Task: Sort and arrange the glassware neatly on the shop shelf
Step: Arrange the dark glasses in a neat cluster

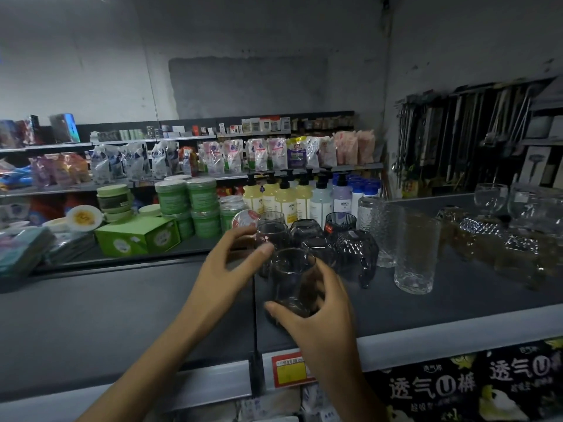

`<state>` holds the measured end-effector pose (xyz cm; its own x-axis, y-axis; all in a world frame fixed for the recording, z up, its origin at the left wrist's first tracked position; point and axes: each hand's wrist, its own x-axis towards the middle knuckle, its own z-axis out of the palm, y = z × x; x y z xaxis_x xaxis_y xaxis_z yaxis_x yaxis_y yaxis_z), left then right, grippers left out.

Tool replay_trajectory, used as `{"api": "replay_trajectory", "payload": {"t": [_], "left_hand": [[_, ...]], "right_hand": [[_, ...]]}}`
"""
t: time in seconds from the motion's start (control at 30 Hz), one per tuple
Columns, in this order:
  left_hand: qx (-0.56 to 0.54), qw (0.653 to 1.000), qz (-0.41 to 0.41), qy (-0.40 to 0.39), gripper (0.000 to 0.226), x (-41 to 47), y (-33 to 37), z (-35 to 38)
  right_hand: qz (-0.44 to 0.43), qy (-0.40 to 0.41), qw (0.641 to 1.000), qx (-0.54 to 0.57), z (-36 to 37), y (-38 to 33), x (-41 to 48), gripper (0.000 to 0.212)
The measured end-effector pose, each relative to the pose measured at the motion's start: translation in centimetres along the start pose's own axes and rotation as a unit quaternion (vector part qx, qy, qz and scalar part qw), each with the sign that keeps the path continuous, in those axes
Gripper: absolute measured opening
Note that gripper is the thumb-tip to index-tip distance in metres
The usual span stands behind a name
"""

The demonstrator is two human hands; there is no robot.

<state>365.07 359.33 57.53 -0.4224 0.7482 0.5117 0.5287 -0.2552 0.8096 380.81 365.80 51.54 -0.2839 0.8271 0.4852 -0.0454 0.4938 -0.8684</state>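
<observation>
My right hand (316,312) grips a small smoky tumbler (291,275) near the front of the dark shelf top (457,300), thumb and fingers curled round its base. My left hand (231,263) reaches to a second dark tumbler (269,236) just behind, fingertips touching its side. More dark glasses (306,228) cluster behind them, with a faceted smoky glass (356,254) on the right. Tall clear textured glasses (416,254) stand further right.
Diamond-cut clear glasses (481,236) and stemmed goblets (490,197) fill the shelf's right end. Pump bottles (285,194) and green tubs (189,202) stand on the shelf behind. The shelf's front edge carries a red and yellow price tag (289,371).
</observation>
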Motion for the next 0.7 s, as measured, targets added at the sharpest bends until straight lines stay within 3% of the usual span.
{"api": "replay_trajectory", "payload": {"t": [0.13, 0.37, 0.5, 0.7], "left_hand": [[0.001, 0.998, -0.028, -0.049, 0.07, -2.1, 1.0, 0.8], [0.039, 0.999, -0.032, 0.015, 0.054, -1.2, -0.2, 1.5], [0.052, 0.997, -0.039, 0.031, 0.055, -0.3, -1.1, 2.2], [0.017, 0.996, -0.066, 0.057, 0.056, 0.8, -2.2, 2.9]], "right_hand": [[0.028, -0.009, 0.998, 0.051, 1.3, 0.2, 0.6, 0.088], [0.014, -0.046, 0.997, -0.061, 1.9, 0.0, 1.8, 0.082], [-0.006, -0.017, 0.987, -0.16, 2.4, -0.3, 2.2, 0.083], [-0.003, -0.014, 0.978, -0.209, 2.3, -0.9, 2.9, 0.076]]}}
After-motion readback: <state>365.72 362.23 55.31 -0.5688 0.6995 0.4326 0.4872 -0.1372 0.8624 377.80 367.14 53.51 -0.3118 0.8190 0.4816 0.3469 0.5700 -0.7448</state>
